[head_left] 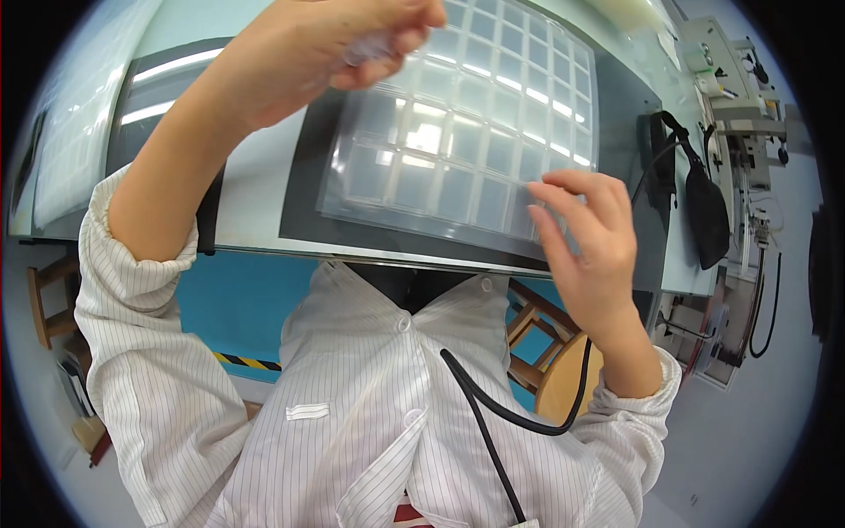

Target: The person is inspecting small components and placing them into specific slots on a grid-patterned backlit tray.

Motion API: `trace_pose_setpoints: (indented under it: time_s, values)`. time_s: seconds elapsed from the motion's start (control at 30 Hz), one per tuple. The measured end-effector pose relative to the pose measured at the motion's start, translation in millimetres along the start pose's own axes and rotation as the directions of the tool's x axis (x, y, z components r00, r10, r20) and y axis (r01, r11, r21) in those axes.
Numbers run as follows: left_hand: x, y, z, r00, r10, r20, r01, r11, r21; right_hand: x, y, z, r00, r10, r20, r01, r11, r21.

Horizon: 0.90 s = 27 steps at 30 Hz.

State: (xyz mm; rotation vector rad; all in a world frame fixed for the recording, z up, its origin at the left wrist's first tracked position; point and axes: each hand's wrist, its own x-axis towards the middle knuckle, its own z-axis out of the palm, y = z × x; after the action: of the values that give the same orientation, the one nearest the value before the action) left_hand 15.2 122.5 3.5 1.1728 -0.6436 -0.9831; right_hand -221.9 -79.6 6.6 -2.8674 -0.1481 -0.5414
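A clear plastic tray (pixel 370 201) divided into rows of square compartments lies on a dark mat on the bench in front of me. Over its far left part, my left hand (pixel 352 44) is curled closed around some clear, see-through plastic (pixel 368 48), whose exact kind I cannot make out. My right hand (pixel 590 238) hovers at the tray's near right corner. Its thumb and fingers are bent and a little apart, and nothing shows between them. Glare from the lamps crosses the compartments, so their contents are hard to tell.
More clear plastic sheets or trays (pixel 84 132) are stacked at the left end of the bench. A black strap with a pouch (pixel 707 216) lies at the right. A wooden stool (pixel 563 387) stands below the bench, and a black cable (pixel 519 422) hangs across my coat.
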Motion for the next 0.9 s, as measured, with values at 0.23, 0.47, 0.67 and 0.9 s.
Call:
trace_pose_setpoints:
  time_s: [0.23, 0.47, 0.67, 0.9]
  values:
    - [4.2, -3.5, -8.1, 0.986, -0.041, -0.163, 0.040, 0.999, -0.010, -5.9, 1.5, 4.6, 0.996, -0.020, -0.082, 0.025, 0.998, 0.063]
    - [11.4, -8.4, -22.3, 0.968, 0.234, -0.092, -0.195, 0.930, 0.313, -9.2, -0.1, 6.9, 0.988, -0.033, -0.152, 0.040, 0.998, 0.040]
    - [7.9, -5.1, -22.6, 0.958, 0.221, -0.184, -0.170, 0.951, 0.257, -11.5, -4.4, 4.9, 0.979, 0.015, -0.202, 0.007, 0.994, 0.111]
    - [10.2, 4.2, -34.6, 0.901, 0.297, -0.315, -0.237, 0.947, 0.216, -14.4, -0.9, 3.4, 0.988, 0.031, -0.149, -0.008, 0.988, 0.157]
